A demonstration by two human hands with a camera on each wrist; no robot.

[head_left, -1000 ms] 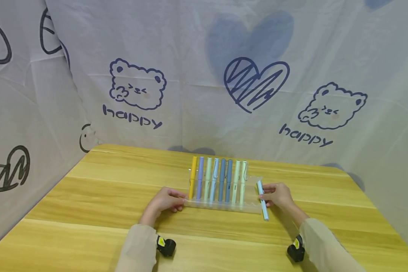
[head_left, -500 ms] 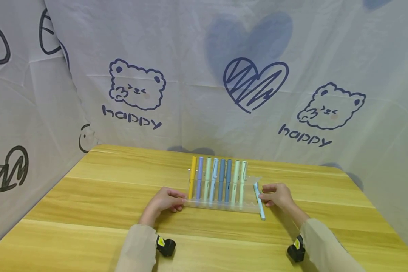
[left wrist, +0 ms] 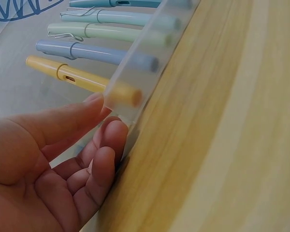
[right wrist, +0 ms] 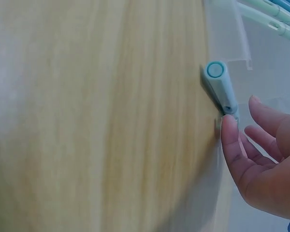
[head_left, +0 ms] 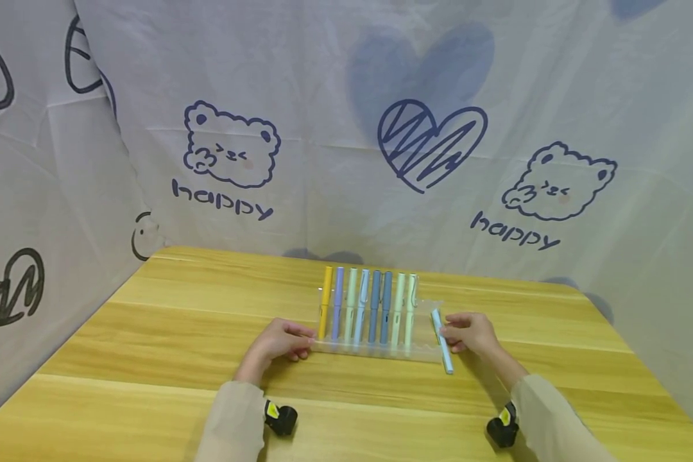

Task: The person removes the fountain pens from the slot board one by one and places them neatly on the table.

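Observation:
A clear plastic pen rack lies on the table with a row of several capped pens in it: yellow, purple, pale green, light blue, slate blue. At its left end, my left hand pinches the front corner between thumb and fingers, close to the yellow pen. A loose light blue pen slants at the rack's right end, its near end past the front edge. Beside it, my right hand touches it with one fingertip; another fingertip stands apart from it in the right wrist view.
The wooden table extends around the rack on all sides. A pale cloth with printed bears and hearts hangs behind it and at the left. A small black camera is worn on each wrist.
The light blue pen has shifted slightly left against the rack's right end and turned; its clip showed half a second ago. My right fingers have loosened around it. My left hand stays put.

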